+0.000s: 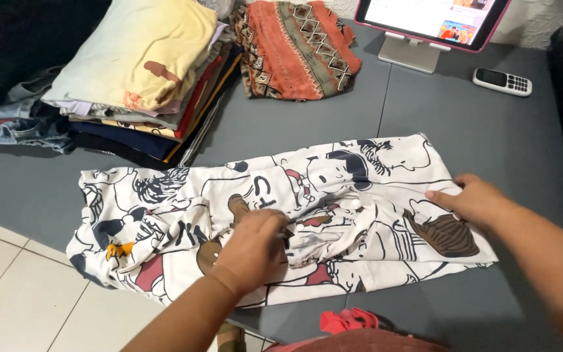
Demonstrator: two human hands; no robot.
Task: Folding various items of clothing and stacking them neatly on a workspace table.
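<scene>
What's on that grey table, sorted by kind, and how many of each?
Cartoon-print white garment, under the left hand and right hand: 1
Pile of folded clothes: 1
Orange patterned garment: 1
Tablet on stand: 1
Small phone: 1
Total: 5
</scene>
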